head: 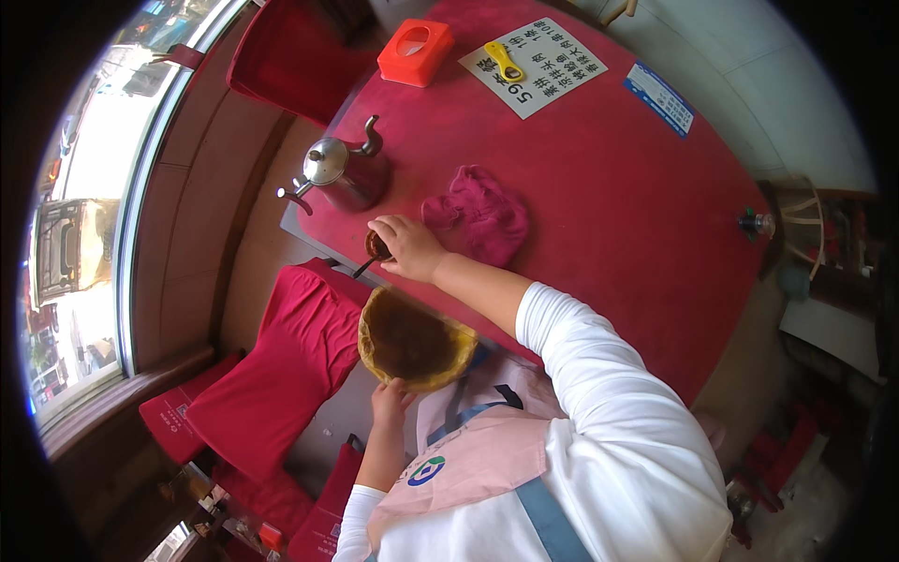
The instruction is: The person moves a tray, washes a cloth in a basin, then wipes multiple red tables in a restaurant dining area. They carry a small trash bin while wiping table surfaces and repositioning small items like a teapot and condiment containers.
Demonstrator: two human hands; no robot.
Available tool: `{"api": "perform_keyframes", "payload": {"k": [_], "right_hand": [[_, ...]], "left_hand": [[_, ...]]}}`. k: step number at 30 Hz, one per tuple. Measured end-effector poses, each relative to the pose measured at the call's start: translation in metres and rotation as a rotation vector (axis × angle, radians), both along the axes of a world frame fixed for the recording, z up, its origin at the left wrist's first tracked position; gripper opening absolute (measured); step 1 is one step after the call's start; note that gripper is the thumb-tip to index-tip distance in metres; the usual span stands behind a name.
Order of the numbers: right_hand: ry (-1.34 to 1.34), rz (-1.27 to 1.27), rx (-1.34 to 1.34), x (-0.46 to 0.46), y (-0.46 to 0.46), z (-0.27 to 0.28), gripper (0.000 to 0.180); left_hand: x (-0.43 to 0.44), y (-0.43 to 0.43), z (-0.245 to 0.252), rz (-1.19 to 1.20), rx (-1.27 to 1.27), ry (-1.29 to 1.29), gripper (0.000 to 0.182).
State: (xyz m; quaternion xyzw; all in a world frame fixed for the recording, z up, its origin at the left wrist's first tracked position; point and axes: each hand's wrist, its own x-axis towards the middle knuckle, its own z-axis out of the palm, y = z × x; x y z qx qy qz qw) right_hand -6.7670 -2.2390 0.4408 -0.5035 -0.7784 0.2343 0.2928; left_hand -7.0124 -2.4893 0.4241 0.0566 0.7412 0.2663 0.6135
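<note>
My right hand (411,247) is closed around a small dark reddish-brown container (378,246) at the left edge of the red table (604,211). A dark, thin handle-like piece sticks out below it. My left hand (392,397) grips the near rim of a round basin (418,337) with a yellowish rim and a brown inside, held beside the table edge. A crumpled magenta cloth (488,214) lies on the table just beyond my right forearm. Further left stands a metal kettle (344,172) with a curved spout.
An orange-red tissue box (416,53), a yellow peeler (504,62) on a printed sheet (555,53), and a blue-and-white card (659,98) are on the table's far part. Red-covered chairs (281,358) stand at the left, near a window (84,232). A small glass-like object (757,223) is at the right edge.
</note>
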Motion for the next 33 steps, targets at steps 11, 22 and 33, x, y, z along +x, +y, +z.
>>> {"api": "perform_keyframes", "payload": {"k": [11,22,33], "right_hand": [[-0.018,-0.844,0.262,0.221,0.113,-0.006,0.081],[-0.163,-0.374,0.289,0.176,-0.01,-0.013,0.071],[0.027,-0.505,0.485,0.179,0.09,-0.014,0.025]], "left_hand": [[0.003,-0.016,0.003,0.032,0.013,-0.003,0.028],[0.006,-0.014,0.0,0.027,-0.008,0.013,0.029],[0.003,-0.001,0.007,0.004,-0.002,0.079,0.026]]}}
